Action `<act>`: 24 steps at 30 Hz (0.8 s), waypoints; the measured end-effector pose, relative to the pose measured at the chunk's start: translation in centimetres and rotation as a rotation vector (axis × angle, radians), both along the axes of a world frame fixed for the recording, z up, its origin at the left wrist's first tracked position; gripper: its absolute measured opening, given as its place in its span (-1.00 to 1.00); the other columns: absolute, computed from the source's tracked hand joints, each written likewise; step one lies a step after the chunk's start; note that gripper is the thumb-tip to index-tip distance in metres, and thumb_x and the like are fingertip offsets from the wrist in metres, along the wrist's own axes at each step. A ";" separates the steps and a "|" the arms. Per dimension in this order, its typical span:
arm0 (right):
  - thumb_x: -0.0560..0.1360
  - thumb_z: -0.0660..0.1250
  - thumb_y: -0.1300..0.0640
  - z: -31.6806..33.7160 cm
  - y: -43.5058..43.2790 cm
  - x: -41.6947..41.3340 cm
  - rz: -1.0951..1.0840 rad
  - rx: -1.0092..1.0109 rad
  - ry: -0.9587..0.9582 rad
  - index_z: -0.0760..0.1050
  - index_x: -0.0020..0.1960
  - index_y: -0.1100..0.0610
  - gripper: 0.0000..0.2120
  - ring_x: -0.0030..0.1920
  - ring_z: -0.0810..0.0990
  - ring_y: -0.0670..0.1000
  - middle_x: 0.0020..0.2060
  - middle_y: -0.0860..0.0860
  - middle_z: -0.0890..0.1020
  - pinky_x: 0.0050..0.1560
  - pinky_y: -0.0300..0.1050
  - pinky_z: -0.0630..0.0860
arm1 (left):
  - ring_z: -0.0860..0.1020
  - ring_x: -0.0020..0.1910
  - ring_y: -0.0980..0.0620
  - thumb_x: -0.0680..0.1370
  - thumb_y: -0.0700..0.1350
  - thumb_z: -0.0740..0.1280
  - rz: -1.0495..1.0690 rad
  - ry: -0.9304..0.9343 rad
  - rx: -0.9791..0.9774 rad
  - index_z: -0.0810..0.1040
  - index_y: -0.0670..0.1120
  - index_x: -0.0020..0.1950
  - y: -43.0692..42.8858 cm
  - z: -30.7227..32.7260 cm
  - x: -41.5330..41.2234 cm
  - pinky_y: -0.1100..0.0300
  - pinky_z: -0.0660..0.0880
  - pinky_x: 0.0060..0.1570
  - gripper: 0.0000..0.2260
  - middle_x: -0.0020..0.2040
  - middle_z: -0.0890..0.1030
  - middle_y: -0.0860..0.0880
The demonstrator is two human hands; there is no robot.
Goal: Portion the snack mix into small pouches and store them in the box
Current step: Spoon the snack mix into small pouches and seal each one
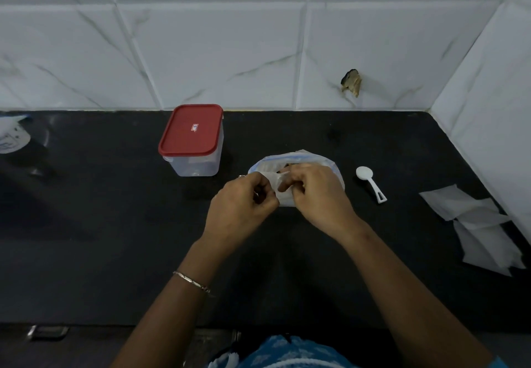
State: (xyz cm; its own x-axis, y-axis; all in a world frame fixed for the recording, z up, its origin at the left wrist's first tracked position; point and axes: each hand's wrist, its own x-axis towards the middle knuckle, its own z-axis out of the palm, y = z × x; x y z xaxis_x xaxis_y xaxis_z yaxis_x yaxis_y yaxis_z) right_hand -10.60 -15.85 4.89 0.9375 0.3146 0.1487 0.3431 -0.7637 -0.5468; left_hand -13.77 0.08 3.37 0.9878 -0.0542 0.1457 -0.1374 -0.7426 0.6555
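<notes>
Both hands, left hand (244,198) and right hand (316,192), pinched a small clear pouch (280,192) together; crinkled snack bag (296,160) lay half hidden behind; red-lidded translucent box (192,140) stood closed.

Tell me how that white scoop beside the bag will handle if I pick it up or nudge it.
The scoop looks like thin plastic, so probably light and stiff. It lies flat on the counter with a round bowl and a slim handle, so a nudge would likely slide or spin it, not tip it. The smooth dark surface may let it skid easily.
</notes>
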 end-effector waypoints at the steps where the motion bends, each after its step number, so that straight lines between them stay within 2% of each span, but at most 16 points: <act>1: 0.49 0.27 0.32 -0.1 0.0 0.0 -0.015 0.001 0.006 0.66 0.00 0.17 -0.78 0.03 0.59 0.10 -0.03 0.09 0.66 0.08 -0.02 0.49 | 0.56 -0.18 0.17 0.47 0.03 0.34 0.003 0.000 0.007 0.54 0.02 -0.03 0.0 0.0 0.1 0.08 0.59 -0.11 -0.86 -0.15 0.58 0.11; 7: 0.47 0.34 0.13 -0.4 0.0 0.5 -0.155 0.062 0.090 0.66 -0.03 0.11 -0.85 -0.06 0.63 0.07 -0.13 0.03 0.68 0.00 -0.05 0.55 | 0.55 -0.21 0.18 0.50 -0.04 0.35 0.007 -0.015 0.019 0.51 0.05 -0.06 0.4 0.3 0.2 0.15 0.57 -0.16 -0.94 -0.20 0.55 0.13; 10: 0.44 0.40 0.10 -0.3 0.0 0.6 -0.166 0.082 0.125 0.66 -0.04 0.11 -0.86 -0.05 0.62 0.06 -0.12 0.04 0.68 0.02 -0.06 0.55 | 0.54 -0.16 0.16 0.49 0.02 0.33 0.017 -0.065 0.006 0.51 0.03 -0.03 0.6 -0.6 0.4 0.12 0.58 -0.15 -0.89 -0.11 0.53 0.13; 12: 0.42 0.44 0.09 -0.1 -0.3 0.7 -0.161 0.088 0.147 0.65 -0.05 0.11 -0.86 -0.05 0.62 0.06 -0.12 0.04 0.68 0.00 -0.09 0.53 | 0.49 0.00 0.15 0.42 0.11 0.38 0.002 -0.135 0.006 0.49 0.03 0.08 0.8 -1.4 0.4 0.21 0.53 -0.09 -0.70 0.08 0.48 0.09; 13: 0.41 0.46 0.08 -0.1 -0.5 0.8 -0.159 0.096 0.157 0.65 -0.05 0.11 -0.84 -0.05 0.62 0.06 -0.12 0.04 0.68 0.00 -0.10 0.53 | 0.45 0.12 0.13 0.37 0.16 0.42 -0.024 -0.148 0.008 0.45 0.03 0.18 0.9 -1.7 0.5 0.24 0.48 0.00 -0.54 0.19 0.44 0.07; 15: 0.40 0.49 0.01 0.1 -0.6 0.9 -0.175 0.082 0.188 0.65 0.00 0.07 -0.77 -0.03 0.62 0.01 -0.08 0.01 0.67 0.04 -0.14 0.52 | 0.37 0.33 0.07 0.28 0.25 0.46 -0.093 -0.156 0.007 0.36 -0.01 0.37 0.6 -2.0 0.8 0.17 0.38 0.25 -0.25 0.36 0.39 0.02; 16: 0.40 0.49 -0.04 0.2 -0.7 0.9 -0.186 0.045 0.208 0.64 0.06 0.04 -0.72 -0.01 0.61 -0.03 -0.04 -0.02 0.66 0.07 -0.17 0.51 | 0.34 0.39 0.05 0.27 0.26 0.47 -0.124 -0.153 0.000 0.32 -0.02 0.42 0.2 -1.9 0.9 0.10 0.34 0.33 -0.19 0.40 0.38 -0.01; 18: 0.40 0.48 -0.10 0.2 -0.8 0.7 -0.199 0.019 0.240 0.60 0.13 -0.02 -0.66 0.00 0.58 -0.10 0.00 -0.08 0.64 0.03 -0.24 0.49 | 0.35 0.39 0.05 0.30 0.19 0.48 -0.162 -0.124 -0.040 0.31 -0.05 0.44 -0.9 -1.7 1.5 0.04 0.31 0.38 -0.20 0.41 0.40 -0.05; 19: 0.39 0.49 -0.11 0.4 -1.1 0.6 -0.204 0.042 0.242 0.59 0.12 -0.03 -0.66 -0.04 0.57 -0.13 -0.03 -0.10 0.63 -0.07 -0.30 0.48 | 0.36 0.37 0.08 0.32 0.16 0.48 -0.174 -0.118 -0.052 0.33 -0.07 0.43 -1.5 -1.6 1.8 0.03 0.32 0.38 -0.24 0.40 0.42 -0.06; 21: 0.37 0.49 -0.13 0.6 -1.7 0.1 -0.207 0.064 0.197 0.61 -0.01 -0.04 -0.73 -0.17 0.55 -0.19 -0.15 -0.15 0.62 -0.26 -0.36 0.40 | 0.41 0.30 0.12 0.38 0.10 0.47 -0.202 -0.128 -0.045 0.39 -0.08 0.38 -2.1 -1.6 2.4 0.01 0.38 0.34 -0.37 0.34 0.48 -0.04; 23: 0.35 0.48 -0.16 0.6 -2.7 -0.4 -0.222 0.078 0.150 0.58 -0.15 -0.07 -0.79 -0.24 0.56 -0.21 -0.25 -0.15 0.62 -0.27 -0.30 0.44 | 0.48 0.24 0.10 0.41 0.02 0.48 -0.236 -0.130 -0.043 0.46 -0.08 0.31 -2.7 -1.9 3.2 -0.03 0.45 0.27 -0.48 0.26 0.55 -0.03; 24: 0.35 0.48 -0.17 0.4 -3.0 -0.4 -0.223 0.086 0.151 0.56 -0.17 -0.08 -0.80 -0.23 0.57 -0.21 -0.26 -0.15 0.62 -0.25 -0.28 0.47 | 0.51 0.21 0.08 0.42 0.05 0.45 -0.249 -0.126 -0.043 0.47 -0.08 0.29 -2.8 -2.0 3.4 -0.03 0.48 0.24 -0.51 0.22 0.57 -0.02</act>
State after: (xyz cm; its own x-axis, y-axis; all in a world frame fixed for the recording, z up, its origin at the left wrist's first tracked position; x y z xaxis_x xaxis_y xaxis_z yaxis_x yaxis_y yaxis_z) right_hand -11.00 -18.82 5.33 0.9957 0.0905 0.0198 0.0819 -0.7598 -0.6449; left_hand -10.41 -2.74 1.35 0.9188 -0.2846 0.2736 -0.3947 -0.6476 0.6518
